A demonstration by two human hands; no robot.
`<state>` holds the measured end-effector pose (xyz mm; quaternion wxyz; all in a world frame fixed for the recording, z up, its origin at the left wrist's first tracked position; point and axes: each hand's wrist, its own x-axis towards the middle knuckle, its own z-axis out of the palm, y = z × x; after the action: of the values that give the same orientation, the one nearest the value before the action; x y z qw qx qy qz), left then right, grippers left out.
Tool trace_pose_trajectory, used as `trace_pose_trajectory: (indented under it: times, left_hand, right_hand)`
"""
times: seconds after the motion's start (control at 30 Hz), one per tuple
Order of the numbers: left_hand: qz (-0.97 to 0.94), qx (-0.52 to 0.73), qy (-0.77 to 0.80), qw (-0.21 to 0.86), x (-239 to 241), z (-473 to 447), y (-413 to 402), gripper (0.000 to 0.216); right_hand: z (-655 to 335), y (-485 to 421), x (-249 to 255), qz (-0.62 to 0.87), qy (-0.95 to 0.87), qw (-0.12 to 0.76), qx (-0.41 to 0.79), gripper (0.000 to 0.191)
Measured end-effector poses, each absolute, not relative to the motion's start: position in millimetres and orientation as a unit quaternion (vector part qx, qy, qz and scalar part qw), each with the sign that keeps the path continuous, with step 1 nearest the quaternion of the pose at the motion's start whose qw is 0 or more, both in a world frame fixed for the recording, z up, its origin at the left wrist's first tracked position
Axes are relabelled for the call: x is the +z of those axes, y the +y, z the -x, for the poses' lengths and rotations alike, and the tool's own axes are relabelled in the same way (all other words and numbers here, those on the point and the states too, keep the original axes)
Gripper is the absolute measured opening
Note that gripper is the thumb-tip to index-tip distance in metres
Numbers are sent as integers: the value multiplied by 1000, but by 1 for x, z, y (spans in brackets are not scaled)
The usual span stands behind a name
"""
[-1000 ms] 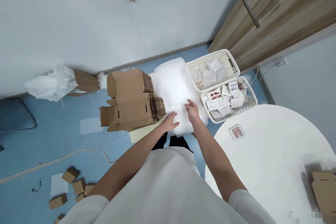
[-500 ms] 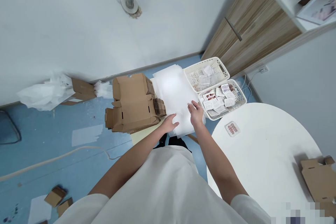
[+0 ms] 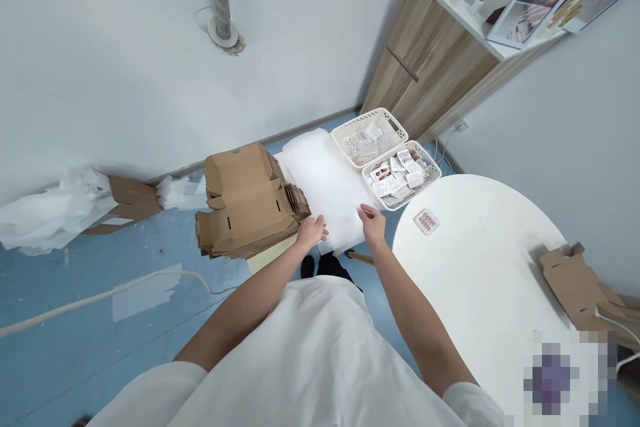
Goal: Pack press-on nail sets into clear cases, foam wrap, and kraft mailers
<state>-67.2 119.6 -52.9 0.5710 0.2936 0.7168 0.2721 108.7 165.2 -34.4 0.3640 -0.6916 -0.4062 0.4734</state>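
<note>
A stack of white foam sheets (image 3: pixel 323 177) lies in front of me between flat cardboard boxes and two baskets. My left hand (image 3: pixel 311 231) rests on the stack's near left edge with its fingers stretched out flat. My right hand (image 3: pixel 373 222) is at the near right corner, thumb and fingers pinched on the edge of the top foam sheet.
A pile of unfolded cardboard boxes (image 3: pixel 245 200) sits left of the foam. Two white baskets (image 3: pixel 385 121) of small packets stand to the right. A round white table (image 3: pixel 480 267) carries a small nail pack (image 3: pixel 426 221) and folded cardboard (image 3: pixel 575 280). A wooden cabinet (image 3: pixel 430 73) stands behind.
Both hands have drawn back to the near edge of the foam stack. My right hand has closed into a pinch at its corner. My head has tilted up, showing more of the cabinet.
</note>
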Motion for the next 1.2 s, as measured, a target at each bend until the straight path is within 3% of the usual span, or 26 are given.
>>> trace_pose_trajectory:
  times: [0.1,0.3,0.43,0.57,0.67,0.8,1.0,1.2]
  left_hand:
    - [-363,225,730,534,-47,77,117,47]
    - [-146,406,608,666,-40,78,112,26]
    - [-31,463,503,730,-37,79,103,17]
    - [5,472,451,757,-34,80,91,18]
    - [2,459,442,771,-32,79,80,18]
    - [-24,417,458,785,-34,77,64,19]
    - [-69,343,487,800,-45,73,45,27]
    - [-104,366,547,746,-51,48,51,34]
  right_hand:
    - [-111,162,-39,689,-456,339,449,39]
    - [-106,139,-38,684,-449,347,458,76]
    - [-101,117,-37,714,-344,363,489,82]
    - [-99,108,-38,668,-237,365,603,75]
    - [-103,110,-36,649,-227,383,617,68]
    - [-111,113,-32,658,-290,387,577,65]
    - [-128,105,-20,653,-461,354,486,40]
    - [-155,83,5,643,-565,326,402,35]
